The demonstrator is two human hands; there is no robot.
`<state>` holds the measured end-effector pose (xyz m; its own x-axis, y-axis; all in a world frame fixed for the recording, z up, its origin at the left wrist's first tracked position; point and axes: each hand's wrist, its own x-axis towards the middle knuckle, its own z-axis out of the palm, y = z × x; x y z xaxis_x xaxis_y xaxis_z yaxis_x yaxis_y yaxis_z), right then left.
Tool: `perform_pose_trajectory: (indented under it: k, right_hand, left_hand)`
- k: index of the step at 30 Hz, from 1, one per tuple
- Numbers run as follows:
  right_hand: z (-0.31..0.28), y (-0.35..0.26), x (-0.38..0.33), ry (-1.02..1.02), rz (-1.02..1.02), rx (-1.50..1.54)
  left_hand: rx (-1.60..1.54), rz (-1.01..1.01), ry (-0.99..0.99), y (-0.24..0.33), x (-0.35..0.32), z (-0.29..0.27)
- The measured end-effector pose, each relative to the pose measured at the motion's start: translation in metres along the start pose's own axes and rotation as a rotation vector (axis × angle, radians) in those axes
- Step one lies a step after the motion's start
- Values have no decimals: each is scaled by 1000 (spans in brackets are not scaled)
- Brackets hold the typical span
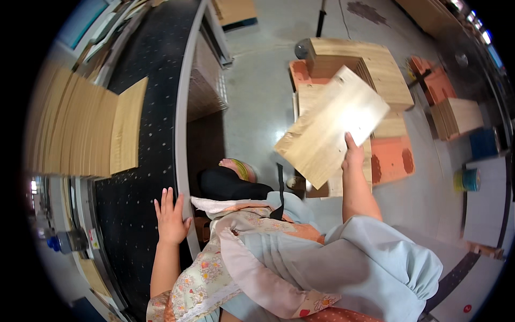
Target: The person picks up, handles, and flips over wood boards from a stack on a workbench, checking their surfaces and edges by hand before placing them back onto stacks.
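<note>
My right hand (352,155) grips the edge of a light wood panel (332,126), thumb on its upper face, the other fingers hidden beneath. The panel is tilted and held in the air above stacked boards, with light glaring on it. My left hand (171,217) rests at the black conveyor-like table (153,134), fingers spread flat near its grey edge and holding nothing. Farther along that table, at the left, stands a row of upright wood panels (75,123); the end one (129,126) leans outward from the others.
Wood boards (386,75) lie stacked on an orange pallet (394,158) at the right. Another small stack of boards (456,118) stands farther right, near a roll of tape (468,180). A bottle with a blue cap (67,241) is beyond the table's left edge.
</note>
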<state>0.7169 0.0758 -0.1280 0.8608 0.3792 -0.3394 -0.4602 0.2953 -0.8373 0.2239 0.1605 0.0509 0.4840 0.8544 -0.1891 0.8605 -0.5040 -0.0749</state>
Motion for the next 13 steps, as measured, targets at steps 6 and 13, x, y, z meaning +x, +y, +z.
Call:
perform_pose_trajectory:
  k: [6,13]
  right_hand:
    - [-143,30,-32,675,100,20]
    - [-203,92,-59,921,256,128]
  left_hand:
    - [468,435,-134,21,36,27]
    - [874,293,-1050,32,62,59]
